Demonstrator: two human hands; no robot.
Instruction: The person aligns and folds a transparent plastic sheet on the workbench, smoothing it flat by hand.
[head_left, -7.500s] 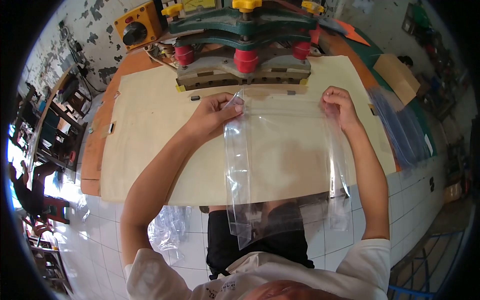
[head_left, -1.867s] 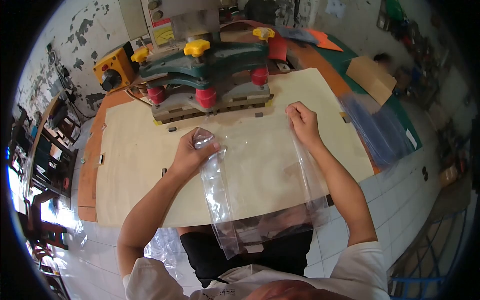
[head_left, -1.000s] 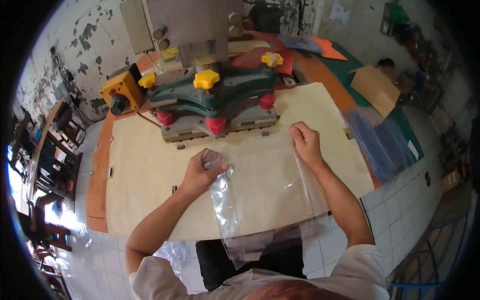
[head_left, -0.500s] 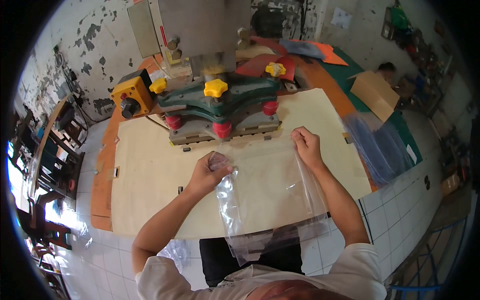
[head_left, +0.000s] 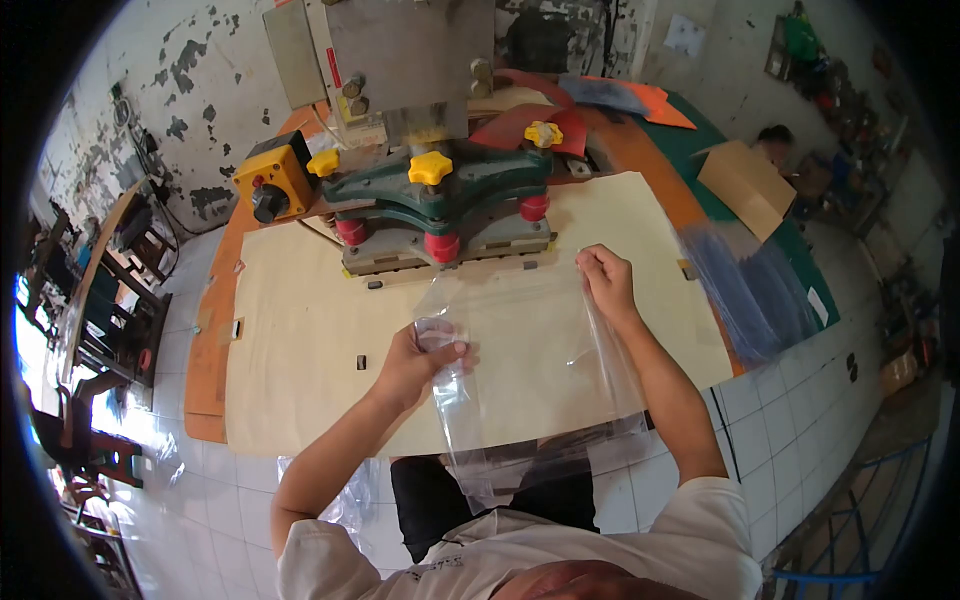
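A clear plastic sheet [head_left: 530, 350], folded along its sides, lies over the cream board [head_left: 300, 300] and hangs past the board's front edge over the lap. My left hand [head_left: 425, 362] is closed on its left side, thumb on top. At the upper right corner, my right hand [head_left: 605, 275] pinches the plastic between thumb and fingers. Beyond the sheet's far edge stands the press [head_left: 440, 205], with green arms, yellow knobs and red spacers. The far edge of the plastic lies close to the press's front bar; whether it reaches under cannot be made out.
A yellow control box [head_left: 272, 180] with a black knob is left of the press. Stacked bluish plastic sheets [head_left: 750, 290] and an open cardboard box [head_left: 745, 190] lie at the right. Small dark blocks sit on the board. Another person's head shows behind the cardboard box.
My left hand has moved down the plastic's left side, toward me, since half a second ago. My right hand keeps its pinch at the corner. Earlier, the camera view shifted, showing more of the press.
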